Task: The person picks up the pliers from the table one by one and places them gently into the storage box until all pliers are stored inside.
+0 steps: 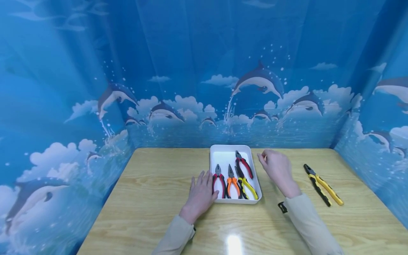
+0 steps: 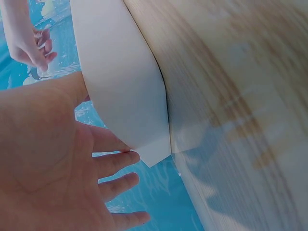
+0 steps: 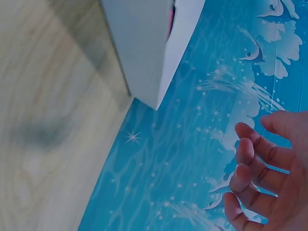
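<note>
A white tray stands at the middle of the wooden table and holds several pliers, among them a red-and-black pair, an orange pair and a yellow pair. My left hand lies flat on the table against the tray's left front side. Its fingers are straight and the thumb touches the tray wall. My right hand hovers just right of the tray, with its fingers loosely curled and holding nothing. Beside them the tray's corner shows.
Another yellow-and-black pair of pliers lies on the table to the right of my right hand. Blue curtains printed with dolphins close in the back and both sides. A black wrist strap sits on my right sleeve.
</note>
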`<state>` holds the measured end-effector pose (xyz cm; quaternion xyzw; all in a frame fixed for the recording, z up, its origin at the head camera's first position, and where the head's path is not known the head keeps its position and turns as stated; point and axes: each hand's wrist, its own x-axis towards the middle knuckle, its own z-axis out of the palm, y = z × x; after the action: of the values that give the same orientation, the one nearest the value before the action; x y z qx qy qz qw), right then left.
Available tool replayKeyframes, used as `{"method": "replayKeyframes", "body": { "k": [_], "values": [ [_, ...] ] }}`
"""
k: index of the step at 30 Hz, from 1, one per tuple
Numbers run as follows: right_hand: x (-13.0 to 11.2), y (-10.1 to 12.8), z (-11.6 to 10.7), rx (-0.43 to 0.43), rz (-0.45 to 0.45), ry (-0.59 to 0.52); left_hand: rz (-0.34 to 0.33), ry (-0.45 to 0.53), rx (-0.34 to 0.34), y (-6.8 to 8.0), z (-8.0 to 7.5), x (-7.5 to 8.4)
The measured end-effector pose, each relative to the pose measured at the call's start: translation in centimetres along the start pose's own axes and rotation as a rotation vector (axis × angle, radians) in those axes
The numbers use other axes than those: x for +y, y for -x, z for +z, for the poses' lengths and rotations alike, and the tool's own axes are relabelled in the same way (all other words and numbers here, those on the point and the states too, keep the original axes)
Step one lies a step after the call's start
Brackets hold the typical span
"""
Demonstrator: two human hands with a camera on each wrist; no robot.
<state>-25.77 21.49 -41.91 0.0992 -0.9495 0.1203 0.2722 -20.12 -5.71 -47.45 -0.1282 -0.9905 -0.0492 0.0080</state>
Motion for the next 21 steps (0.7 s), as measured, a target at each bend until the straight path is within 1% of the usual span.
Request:
{"method": "replayKeyframes", "body": {
  "k": [4, 8, 11, 12, 18, 21],
  "values": [
    [0.6, 0.9, 0.0, 0.047, -0.016, 0.029, -0.003, 0.007, -0.002, 0.0, -0.1, 0.0],
    [1.3, 1.7, 0.0, 0.164, -0.074, 0.06, -0.002, 0.01, -0.008, 0.0, -0.1, 0.0],
    [1.9, 2.1, 0.0, 0.226, -0.098, 0.082, -0.005, 0.009, -0.009, 0.0, -0.1, 0.0],
    [2.1, 2.2, 0.1, 0.233, -0.099, 0.084, -0.006, 0.008, -0.008, 0.0, -0.1, 0.0],
    [3.2, 2.9, 0.2, 0.209, -0.077, 0.082, -0.015, 0.001, -0.01, -0.2, 0.1, 0.0],
    [4.0, 3.1, 0.3, 0.212, -0.074, 0.079, -0.015, -0.005, -0.004, -0.2, 0.1, 0.0]
  ]
}}
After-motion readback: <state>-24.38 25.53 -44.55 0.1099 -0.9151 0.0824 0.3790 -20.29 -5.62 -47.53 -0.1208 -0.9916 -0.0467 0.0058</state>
